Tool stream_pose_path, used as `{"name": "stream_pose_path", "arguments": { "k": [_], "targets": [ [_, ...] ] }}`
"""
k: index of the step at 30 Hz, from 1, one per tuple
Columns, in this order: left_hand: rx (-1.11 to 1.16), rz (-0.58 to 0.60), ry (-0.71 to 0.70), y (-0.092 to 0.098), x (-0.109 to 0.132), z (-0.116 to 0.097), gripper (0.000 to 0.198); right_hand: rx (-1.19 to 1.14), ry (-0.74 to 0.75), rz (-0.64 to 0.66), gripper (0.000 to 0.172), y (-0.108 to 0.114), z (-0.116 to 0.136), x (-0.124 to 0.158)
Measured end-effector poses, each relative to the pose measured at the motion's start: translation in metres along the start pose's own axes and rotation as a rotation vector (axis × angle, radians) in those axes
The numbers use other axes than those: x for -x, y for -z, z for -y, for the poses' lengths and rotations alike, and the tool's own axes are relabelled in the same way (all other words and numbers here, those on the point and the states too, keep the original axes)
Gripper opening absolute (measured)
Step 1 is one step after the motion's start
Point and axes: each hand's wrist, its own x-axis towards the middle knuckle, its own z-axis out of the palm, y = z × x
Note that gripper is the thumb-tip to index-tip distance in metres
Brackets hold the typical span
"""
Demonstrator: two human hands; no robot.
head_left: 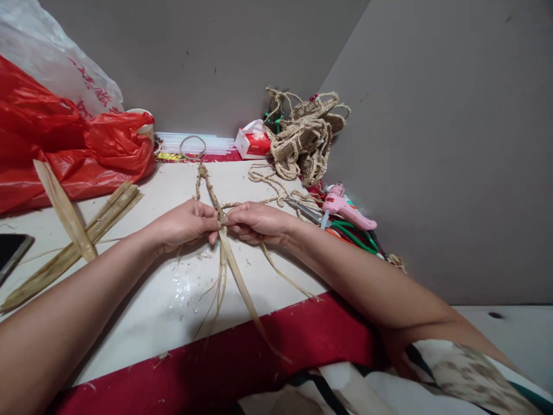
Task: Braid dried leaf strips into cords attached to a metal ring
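A tan braid of dried plant strips lies over the white tabletop, looped at its far end. My left hand pinches its near end from the left. From the right, my right hand is closed on the same spot, its fingertips almost meeting those of the left. One wide loose strip runs from between the fingers toward me, with several thin strands beside it. Another strand trails out below my right hand. A thin cord leads from the braid toward the back right. The exact crossing under my fingertips is hidden.
Flat dried leaf strips and a phone lie at left, near red and white plastic bags. Behind are clear sticks, a tissue box and a woven bundle. A pink glue gun and green-handled scissors are at right.
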Motion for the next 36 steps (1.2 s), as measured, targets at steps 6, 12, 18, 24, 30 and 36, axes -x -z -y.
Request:
{"name": "stream_pose_path", "arguments": {
  "k": [6,12,18,24,30,36],
  "targets": [
    [0.058,-0.132,-0.066,-0.002,-0.005,0.008,0.011,-0.015,0.033,-0.051,0.030,-0.004,0.003,0.003],
    [0.080,-0.128,-0.080,-0.003,-0.006,0.009,0.011,-0.005,0.046,-0.062,0.029,-0.003,0.003,0.003],
    [-0.004,-0.088,-0.034,-0.003,-0.001,0.000,0.013,-0.013,0.066,-0.046,0.028,-0.002,0.001,0.003],
    [-0.090,-0.068,-0.015,-0.003,0.002,-0.001,0.014,0.037,0.083,-0.084,0.025,-0.006,0.001,0.005],
    [-0.153,-0.064,-0.002,-0.006,0.004,-0.003,0.016,0.091,0.089,-0.163,0.023,-0.011,-0.001,0.004],
    [-0.208,-0.106,0.041,-0.011,0.004,-0.004,0.015,-0.108,0.053,-0.134,0.021,-0.016,-0.004,0.004]
  ]
}}
